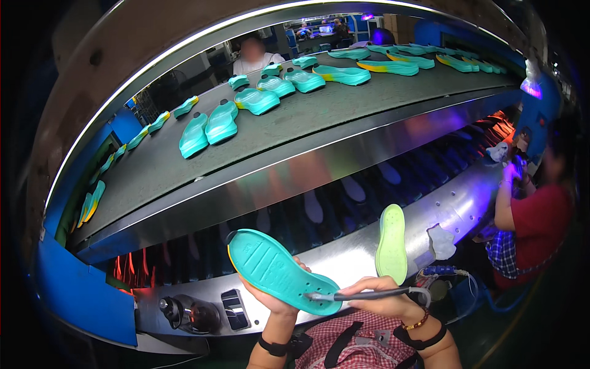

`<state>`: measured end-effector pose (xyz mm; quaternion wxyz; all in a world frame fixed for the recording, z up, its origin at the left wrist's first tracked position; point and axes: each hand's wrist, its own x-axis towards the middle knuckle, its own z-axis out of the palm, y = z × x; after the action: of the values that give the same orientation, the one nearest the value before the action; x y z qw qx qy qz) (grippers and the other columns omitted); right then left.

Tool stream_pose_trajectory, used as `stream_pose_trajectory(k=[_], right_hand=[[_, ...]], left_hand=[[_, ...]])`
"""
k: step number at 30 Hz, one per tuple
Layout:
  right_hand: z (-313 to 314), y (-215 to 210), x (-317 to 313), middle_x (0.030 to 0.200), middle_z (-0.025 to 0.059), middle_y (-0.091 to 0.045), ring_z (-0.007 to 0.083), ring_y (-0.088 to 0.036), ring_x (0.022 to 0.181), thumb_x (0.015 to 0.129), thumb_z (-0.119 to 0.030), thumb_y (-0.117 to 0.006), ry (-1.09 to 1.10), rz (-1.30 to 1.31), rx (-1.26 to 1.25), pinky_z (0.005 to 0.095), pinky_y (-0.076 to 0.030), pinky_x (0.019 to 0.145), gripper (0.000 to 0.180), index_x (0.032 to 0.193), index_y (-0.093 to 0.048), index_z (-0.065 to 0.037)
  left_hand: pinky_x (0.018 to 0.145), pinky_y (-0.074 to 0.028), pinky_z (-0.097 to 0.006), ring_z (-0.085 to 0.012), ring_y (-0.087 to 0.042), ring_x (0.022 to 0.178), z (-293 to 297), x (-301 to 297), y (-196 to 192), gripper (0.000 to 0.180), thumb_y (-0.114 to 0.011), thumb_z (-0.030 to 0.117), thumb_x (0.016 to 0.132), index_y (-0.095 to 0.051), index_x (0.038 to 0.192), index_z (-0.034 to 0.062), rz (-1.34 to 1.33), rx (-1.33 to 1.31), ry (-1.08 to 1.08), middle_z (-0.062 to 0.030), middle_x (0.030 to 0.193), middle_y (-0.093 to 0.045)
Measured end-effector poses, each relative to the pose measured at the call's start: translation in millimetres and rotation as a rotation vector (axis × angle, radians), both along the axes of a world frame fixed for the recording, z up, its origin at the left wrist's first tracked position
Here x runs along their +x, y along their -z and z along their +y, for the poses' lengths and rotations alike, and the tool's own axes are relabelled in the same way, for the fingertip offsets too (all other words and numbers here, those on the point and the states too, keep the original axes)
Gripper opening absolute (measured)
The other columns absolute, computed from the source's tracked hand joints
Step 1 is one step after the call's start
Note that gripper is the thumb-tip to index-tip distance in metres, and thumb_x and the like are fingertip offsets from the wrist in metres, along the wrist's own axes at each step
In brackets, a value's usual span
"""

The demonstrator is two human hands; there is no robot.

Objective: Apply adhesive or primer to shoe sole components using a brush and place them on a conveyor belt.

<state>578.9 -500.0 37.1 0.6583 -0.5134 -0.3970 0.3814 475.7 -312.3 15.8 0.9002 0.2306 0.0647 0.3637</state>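
A teal shoe sole [267, 264] with a yellow edge and a dark tab at one end rests tilted in my left hand [270, 301], which grips it from below. Its inner face shows, with grooves and small holes. Between the fingers of my right hand [384, 299] is a dark-handled brush [353, 296], connected to a hose. Its pale tip meets the sole's inner face near the holes at the right end. Beyond my right hand a pale green insole [391, 243] lies on the metal ledge [344, 258].
Teal soles [257, 100] sit in rows on the upper conveyor belt [276, 138]. Dark sole shapes [313, 206] line the level beneath. A phone [234, 309] and bottle [200, 315] stand left; a crumpled white cloth [441, 242] lies right. A co-worker in red [538, 221] works at right.
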Motion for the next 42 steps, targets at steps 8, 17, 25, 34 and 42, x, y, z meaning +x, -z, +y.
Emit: stream_pose_trajectory(k=[8,17,25,34,42], right_hand=[[1,2,16,0.093,0.0124,-0.065,0.0173,-0.062,0.082,0.075,-0.001,-0.065,0.100,-0.173,0.023,0.0257,-0.049,0.072,0.023,0.099,-0.064,-0.001],[4,22,21,0.103,0.0153,-0.059,0.0207,-0.056,0.099,0.075,0.004,-0.063,-0.021,0.120,0.084,0.0300,-0.045,0.088,0.022,0.097,-0.062,0.002],[6,14,-6,0.100,0.0169,-0.062,0.0205,-0.059,0.094,0.078,0.004,-0.059,0.131,0.564,0.247,0.0294,-0.047,0.085,0.020,0.098,-0.059,0.006],[-30,-27,18,0.092,0.0115,-0.066,0.0176,-0.063,0.088,0.075,0.001,-0.065,-0.001,-0.273,0.110,0.0261,-0.049,0.078,0.024,0.099,-0.063,0.001],[-51,-40,23,0.097,0.0116,-0.065,0.0202,-0.063,0.090,0.077,-0.002,-0.064,-0.267,-0.469,0.163,0.0275,-0.048,0.082,0.024,0.101,-0.061,-0.001]], left_hand=[[0.066,-0.048,-0.044,-0.0336,-0.057,0.072,2,12,-15,0.092,-0.015,0.078,0.073,-0.050,0.109,0.0012,0.020,0.024,0.055,-0.0210,0.089,-0.058],[0.070,-0.047,-0.043,-0.0328,-0.056,0.077,2,22,-28,0.091,-0.013,0.076,0.076,-0.048,0.112,0.0002,-0.085,0.121,0.124,-0.0217,0.092,-0.058],[0.089,-0.040,-0.056,-0.0388,-0.047,0.111,-59,13,-19,0.076,-0.035,0.058,0.083,-0.025,0.136,0.0048,0.036,0.078,0.190,-0.0170,0.129,-0.042],[0.084,-0.047,-0.042,-0.0295,-0.057,0.099,-27,5,-6,0.057,-0.047,0.039,0.084,-0.042,0.124,-0.0008,0.129,0.144,0.628,-0.0185,0.113,-0.055],[0.078,-0.050,-0.033,-0.0200,-0.062,0.083,-46,-9,-48,0.045,-0.049,0.036,0.086,-0.051,0.113,-0.0006,0.459,0.192,0.840,-0.0136,0.103,-0.060]])
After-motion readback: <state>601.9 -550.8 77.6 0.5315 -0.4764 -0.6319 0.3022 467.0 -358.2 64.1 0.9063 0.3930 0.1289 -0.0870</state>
